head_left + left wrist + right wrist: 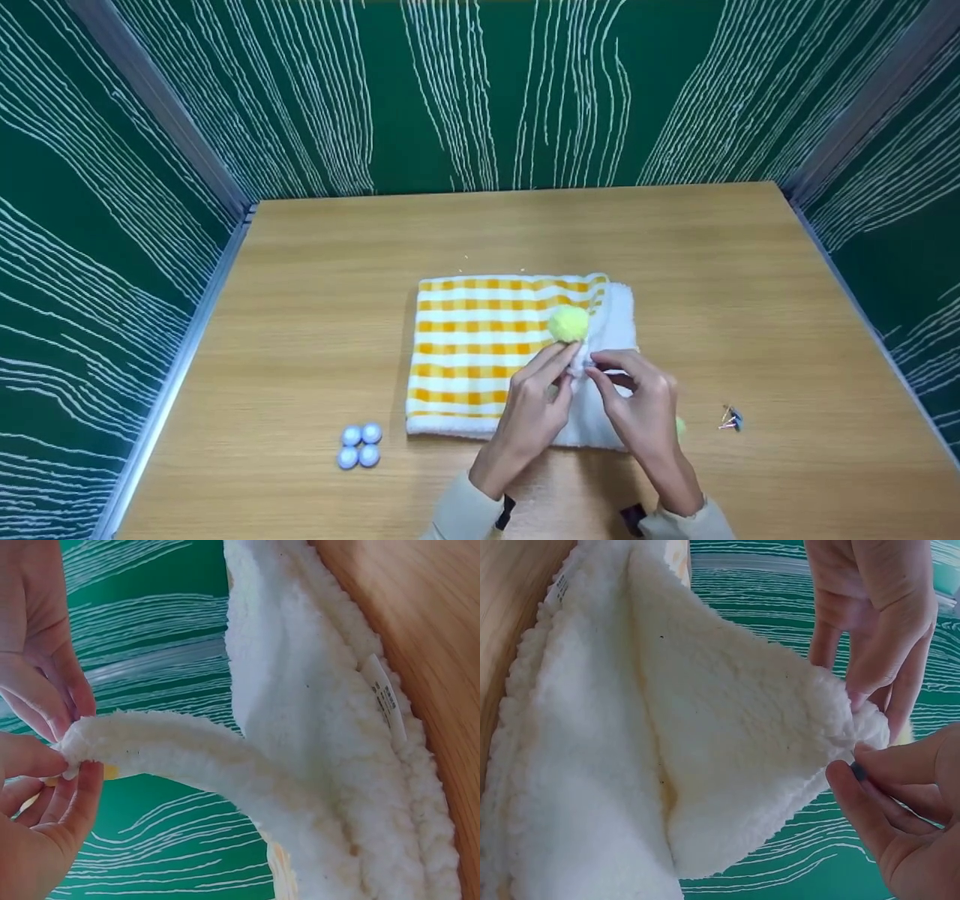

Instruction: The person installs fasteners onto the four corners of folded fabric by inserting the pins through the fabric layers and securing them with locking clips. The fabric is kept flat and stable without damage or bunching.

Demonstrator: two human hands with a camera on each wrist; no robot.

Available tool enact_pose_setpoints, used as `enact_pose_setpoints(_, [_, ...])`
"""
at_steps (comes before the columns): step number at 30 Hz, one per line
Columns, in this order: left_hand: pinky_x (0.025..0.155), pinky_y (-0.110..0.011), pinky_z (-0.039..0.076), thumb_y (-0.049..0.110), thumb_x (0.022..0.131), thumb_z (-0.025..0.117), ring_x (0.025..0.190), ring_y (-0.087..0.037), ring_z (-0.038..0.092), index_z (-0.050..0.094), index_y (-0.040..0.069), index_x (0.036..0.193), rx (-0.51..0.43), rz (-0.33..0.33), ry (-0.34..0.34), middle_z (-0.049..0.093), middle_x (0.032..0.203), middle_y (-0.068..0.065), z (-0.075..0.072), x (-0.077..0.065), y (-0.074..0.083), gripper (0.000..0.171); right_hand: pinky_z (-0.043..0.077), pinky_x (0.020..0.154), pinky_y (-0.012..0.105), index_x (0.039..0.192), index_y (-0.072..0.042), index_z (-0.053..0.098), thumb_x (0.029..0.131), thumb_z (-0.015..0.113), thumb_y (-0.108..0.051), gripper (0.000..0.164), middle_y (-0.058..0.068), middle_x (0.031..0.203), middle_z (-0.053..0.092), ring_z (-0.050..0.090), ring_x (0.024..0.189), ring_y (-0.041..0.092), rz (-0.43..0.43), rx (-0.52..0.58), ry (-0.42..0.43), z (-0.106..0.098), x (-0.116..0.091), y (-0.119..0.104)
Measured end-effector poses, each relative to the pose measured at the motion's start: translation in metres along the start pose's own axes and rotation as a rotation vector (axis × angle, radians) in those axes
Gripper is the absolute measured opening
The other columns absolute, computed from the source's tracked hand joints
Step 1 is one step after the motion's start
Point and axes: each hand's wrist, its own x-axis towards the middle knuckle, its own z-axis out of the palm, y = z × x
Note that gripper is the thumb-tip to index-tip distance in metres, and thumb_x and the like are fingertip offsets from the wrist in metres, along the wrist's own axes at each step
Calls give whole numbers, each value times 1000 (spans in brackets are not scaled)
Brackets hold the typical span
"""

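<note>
A folded blanket (465, 352), yellow-and-white checked outside and white fleece inside, lies on the table with one edge lifted. My left hand (532, 401) pinches the lifted fleece corner (866, 724) between thumb and fingers. Just above those fingertips in the head view sits a yellow-green pom-pom (568, 324). Close against the same corner, my right hand (641, 394) pinches a small dark blue piece (858, 770) between thumb and index finger. Most of that piece is hidden by the fingertips and fleece. In the left wrist view both hands meet at the end of the raised fleece edge (165, 742).
Several light blue balls (360, 445) stand grouped left of the blanket. Small blue-headed metal pins (732, 418) lie to the right. Another yellow-green pom-pom (680, 427) shows partly behind my right wrist. A white label (384, 701) sticks out of the blanket's edge.
</note>
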Motion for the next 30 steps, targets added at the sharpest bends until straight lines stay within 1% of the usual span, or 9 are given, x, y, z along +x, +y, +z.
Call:
enact_pose_setpoints(4, [78, -13, 45, -2, 83, 54, 93, -8, 52, 52, 6, 121, -12, -26, -1, 53, 112, -5, -1, -1, 2, 39, 51, 58, 23, 78, 8, 65, 62, 68, 18, 19, 15, 75, 64, 62, 66, 26, -27, 1, 15, -2, 0, 0])
enact_pose_setpoints(7, [79, -13, 44, -2, 83, 54, 91, -8, 53, 57, 7, 117, -7, -38, 0, 51, 114, -7, -1, 0, 3, 35, 52, 58, 25, 78, 8, 65, 61, 68, 18, 19, 14, 75, 64, 62, 65, 25, -43, 7, 32, -4, -1, -1])
enact_pose_setpoints(11, [76, -11, 44, -4, 83, 53, 86, -9, 54, 61, 3, 110, 14, -43, -3, 50, 113, -9, -1, 1, 1, 29, 51, 59, 22, 77, 8, 65, 61, 68, 18, 19, 15, 75, 63, 62, 63, 24, -40, 42, 43, -4, -2, -1])
enact_pose_setpoints(14, [73, -10, 45, -4, 83, 52, 85, -9, 54, 61, 2, 109, 25, -53, -6, 51, 111, -9, -1, 1, 1, 28, 51, 58, 21, 76, 8, 64, 61, 67, 19, 19, 15, 74, 63, 62, 62, 24, -31, 56, 38, -3, -3, -2])
enact_pose_setpoints(16, [74, -11, 45, -5, 83, 52, 86, -9, 54, 60, 1, 110, 34, -46, -5, 51, 111, -8, -1, 1, 1, 29, 51, 58, 21, 76, 8, 64, 61, 67, 19, 19, 15, 74, 63, 62, 63, 24, -28, 49, 31, -2, -3, -1])
enact_pose_setpoints(18, [75, -11, 44, -5, 83, 52, 86, -9, 54, 60, 1, 111, 31, -43, -3, 51, 111, -8, -1, 1, 2, 29, 52, 57, 23, 77, 7, 65, 62, 67, 18, 19, 13, 75, 64, 62, 64, 23, -19, 34, 20, -1, -4, 2])
enact_pose_setpoints(22, [76, -11, 44, -5, 82, 53, 86, -9, 54, 59, 1, 112, 35, -23, -6, 51, 111, -8, -2, 0, 3, 31, 51, 58, 21, 78, 2, 67, 63, 70, 13, 19, 8, 76, 65, 62, 66, 19, -14, 17, 14, 2, -8, 16])
enact_pose_setpoints(25, [74, -10, 44, -4, 83, 52, 86, -9, 54, 58, 0, 113, 16, -20, -19, 51, 112, -8, -2, -1, 3, 31, 51, 58, 18, 79, -1, 68, 64, 70, 9, 19, 4, 77, 65, 62, 67, 16, -20, 12, 18, 5, -10, 25])
enact_pose_setpoints(30, [73, -10, 44, -3, 83, 52, 87, -10, 54, 57, 1, 114, 9, -19, -26, 51, 113, -8, -2, -1, 4, 32, 50, 59, 17, 80, -1, 68, 65, 71, 7, 17, 5, 78, 65, 62, 67, 16, -26, 13, 17, 5, -11, 27])
